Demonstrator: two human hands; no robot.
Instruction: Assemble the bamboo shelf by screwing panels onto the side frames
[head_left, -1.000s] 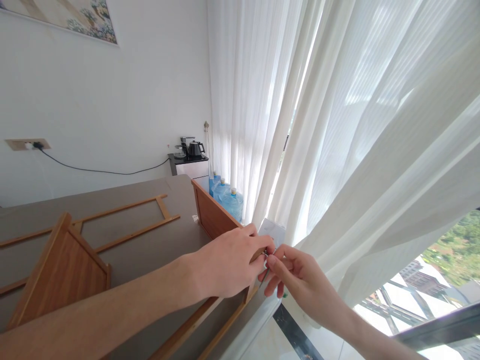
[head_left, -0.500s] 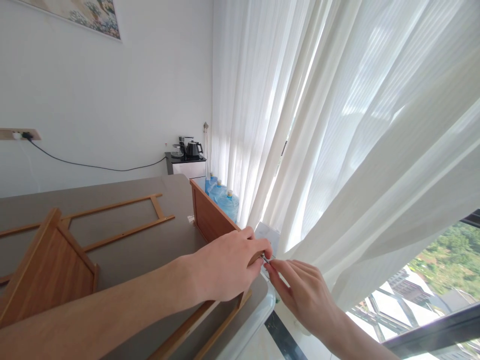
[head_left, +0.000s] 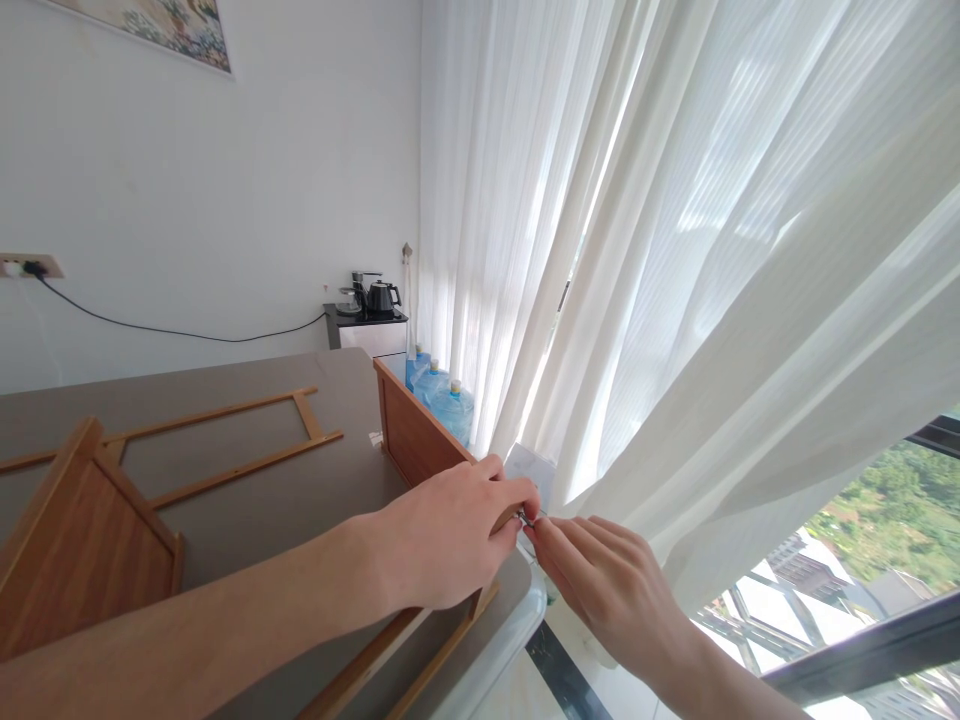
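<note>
My left hand (head_left: 457,535) is closed around the near end of an upright brown wooden panel (head_left: 420,425) at the table's right side. Its thumb and fingers meet near the panel's rounded wooden end. A small silver metal piece (head_left: 526,519), like a screw or pin, sticks out there. My right hand (head_left: 604,580) pinches its outer tip between thumb and fingertips, just right of my left hand. The fingers hide most of it, so I cannot tell its exact kind. Wooden rails (head_left: 382,660) run below my left forearm.
On the grey-brown table (head_left: 247,375) lie a ladder-like wooden frame (head_left: 247,468) and another wooden panel (head_left: 112,530). Blue water bottles (head_left: 451,408) stand beyond the table. A black kettle (head_left: 382,297) sits on a cabinet at the wall. White curtains (head_left: 637,250) hang at the right.
My right hand has rotated slightly at the metal piece, its fingers now more closed over it. My left hand keeps its hold. The view has shifted a little.
</note>
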